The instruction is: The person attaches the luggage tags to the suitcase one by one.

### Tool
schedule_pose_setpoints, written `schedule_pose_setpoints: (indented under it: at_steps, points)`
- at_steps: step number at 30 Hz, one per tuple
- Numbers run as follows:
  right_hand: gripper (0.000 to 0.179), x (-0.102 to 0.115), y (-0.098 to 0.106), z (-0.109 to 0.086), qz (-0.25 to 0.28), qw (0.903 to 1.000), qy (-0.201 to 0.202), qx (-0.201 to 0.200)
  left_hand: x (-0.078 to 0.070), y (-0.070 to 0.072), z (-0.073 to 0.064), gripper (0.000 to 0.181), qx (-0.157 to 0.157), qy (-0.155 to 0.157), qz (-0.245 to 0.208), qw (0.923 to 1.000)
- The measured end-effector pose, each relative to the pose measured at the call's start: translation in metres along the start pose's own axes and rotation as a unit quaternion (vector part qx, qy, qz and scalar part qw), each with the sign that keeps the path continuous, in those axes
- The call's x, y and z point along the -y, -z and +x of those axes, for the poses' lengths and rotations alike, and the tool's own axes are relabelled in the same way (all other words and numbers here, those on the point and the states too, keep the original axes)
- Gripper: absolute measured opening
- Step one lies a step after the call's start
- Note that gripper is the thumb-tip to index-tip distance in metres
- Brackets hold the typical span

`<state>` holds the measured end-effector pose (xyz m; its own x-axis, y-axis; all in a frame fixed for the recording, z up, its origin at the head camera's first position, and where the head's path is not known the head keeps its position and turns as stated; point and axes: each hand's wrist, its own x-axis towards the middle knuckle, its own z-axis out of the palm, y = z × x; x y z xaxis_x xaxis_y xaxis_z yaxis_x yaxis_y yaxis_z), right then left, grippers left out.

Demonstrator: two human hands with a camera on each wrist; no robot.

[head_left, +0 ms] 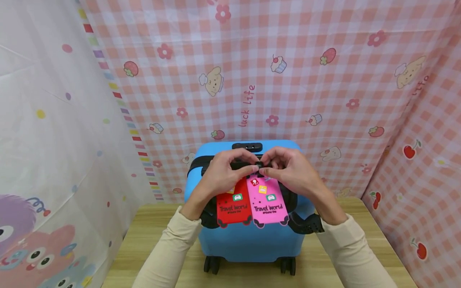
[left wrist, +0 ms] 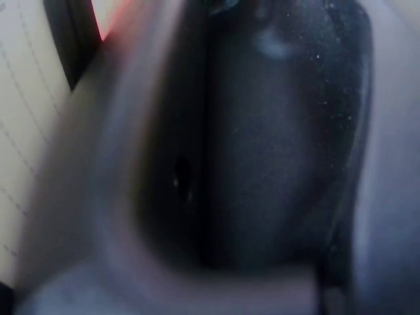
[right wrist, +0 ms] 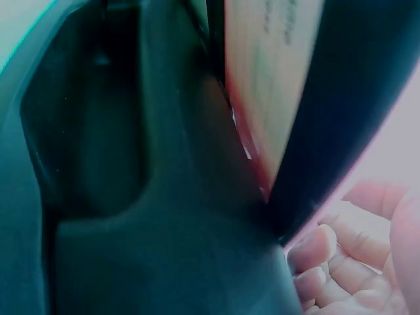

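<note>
A blue suitcase (head_left: 252, 244) stands upright, a red luggage tag (head_left: 233, 212) and a pink luggage tag (head_left: 270, 212) hanging side by side at its black handle. Just above the tags, my left hand (head_left: 225, 170) pinches a small black strap (head_left: 259, 164) between thumb and forefinger. From the other side, my right hand (head_left: 293, 172) pinches the same strap, fingertips nearly meeting the left's. The strap's finer parts are too small to tell. In the right wrist view, curled fingers (right wrist: 315, 252) show beside a tag's edge. The left wrist view is blurred, mostly a dark recess.
A black combination lock (head_left: 247, 147) sits at the suitcase's top. Black wheels (head_left: 212, 264) rest on a wood-grain table (head_left: 155, 236). Behind hangs a pink checked cloth (head_left: 245, 60); a white patterned cloth (head_left: 54, 140) hangs at left, and another checked cloth (head_left: 425, 160) at right.
</note>
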<state>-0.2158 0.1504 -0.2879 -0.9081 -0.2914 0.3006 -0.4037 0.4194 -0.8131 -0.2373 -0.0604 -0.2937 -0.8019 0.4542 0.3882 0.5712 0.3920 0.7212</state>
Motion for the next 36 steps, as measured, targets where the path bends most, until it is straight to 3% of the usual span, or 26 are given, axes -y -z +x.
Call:
schedule_pose_setpoints:
  at_steps: [15, 36]
  points:
    - [0.013, -0.0008, -0.0012, 0.0001, 0.0, 0.9999, 0.008, -0.007, 0.0035, -0.0006, -0.001, 0.014, -0.006, -0.019, -0.01, 0.9997]
    - [0.01, -0.0004, -0.0029, 0.0018, 0.003, 0.9997, 0.022, -0.011, 0.0006, -0.0005, 0.0008, 0.012, -0.011, -0.009, -0.009, 0.9999]
